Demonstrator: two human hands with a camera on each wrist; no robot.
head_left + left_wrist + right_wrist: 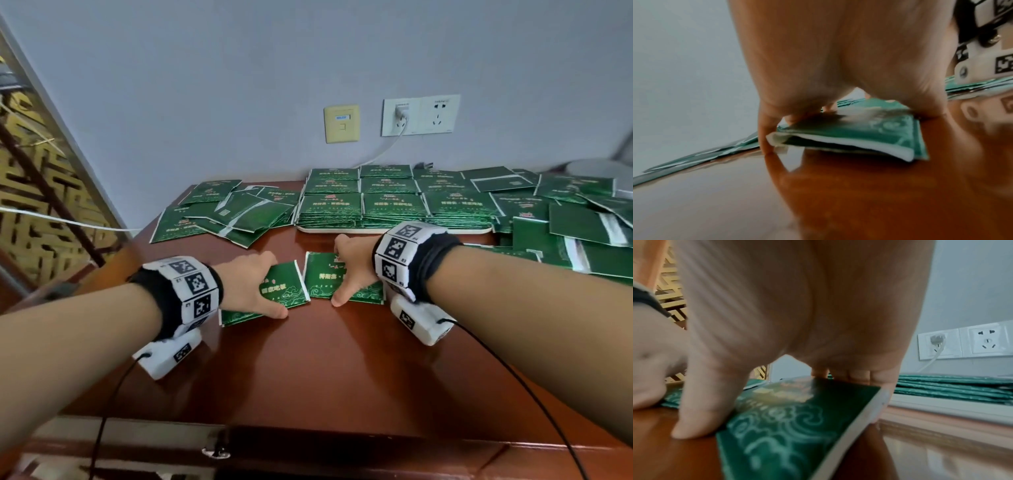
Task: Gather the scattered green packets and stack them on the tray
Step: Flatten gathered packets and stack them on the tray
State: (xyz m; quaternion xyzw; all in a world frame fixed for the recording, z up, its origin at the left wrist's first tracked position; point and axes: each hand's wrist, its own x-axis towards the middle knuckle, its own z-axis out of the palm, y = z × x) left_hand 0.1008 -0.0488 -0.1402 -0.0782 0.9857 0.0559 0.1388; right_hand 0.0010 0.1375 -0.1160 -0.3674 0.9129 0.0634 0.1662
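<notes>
Two small piles of green packets lie on the brown table in front of a white tray (394, 230). My left hand (251, 282) arches over the left pile (287, 287), thumb at its near edge and fingers at its far side, gripping it. My right hand (352, 270) holds the right pile (322, 274) the same way. The right wrist view shows that pile (787, 418) tilted up off the table under the right hand (807, 321). In the left wrist view the left pile (859, 129) lies flat under the left hand (838, 65). Neat packet stacks (387, 205) fill the tray.
Loose packets lie in a heap at the back left (222, 212) and a bigger one at the right (565, 222). Wall sockets (419, 114) with a plugged white cable sit behind the tray. A grey round object (596, 169) stands far right. Bare wood (325, 370) stretches to the table's front edge.
</notes>
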